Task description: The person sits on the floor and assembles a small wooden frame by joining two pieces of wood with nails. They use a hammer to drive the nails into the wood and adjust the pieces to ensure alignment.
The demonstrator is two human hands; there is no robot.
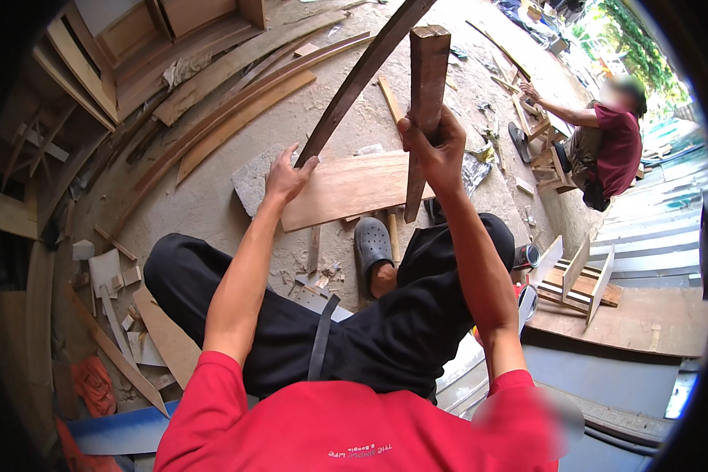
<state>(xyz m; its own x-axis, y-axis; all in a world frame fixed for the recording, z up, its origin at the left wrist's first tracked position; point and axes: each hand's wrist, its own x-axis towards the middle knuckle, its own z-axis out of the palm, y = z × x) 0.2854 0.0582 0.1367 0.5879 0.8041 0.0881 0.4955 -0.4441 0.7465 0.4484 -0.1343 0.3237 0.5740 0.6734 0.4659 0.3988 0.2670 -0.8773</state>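
My left hand (288, 177) pinches the lower end of a long, thin dark wooden strip (362, 75), which slants up and away to the right. My right hand (439, 149) is wrapped around a thicker brown wooden bar (429, 75), held nearly upright with its squared end at the top. Below and between both hands lies a pale wooden board (346, 187), resting on a grey block (249, 179). The bar's lower tip overlaps the board's right end; whether they touch I cannot tell.
Long planks (236, 110) lie on the floor at left, near a wooden cabinet frame (134, 39). To the right, another person (615, 145) sits among wood pieces. A can (526, 256) and an upright-slatted wooden piece (578, 279) are by my right knee. Wood scraps litter the floor.
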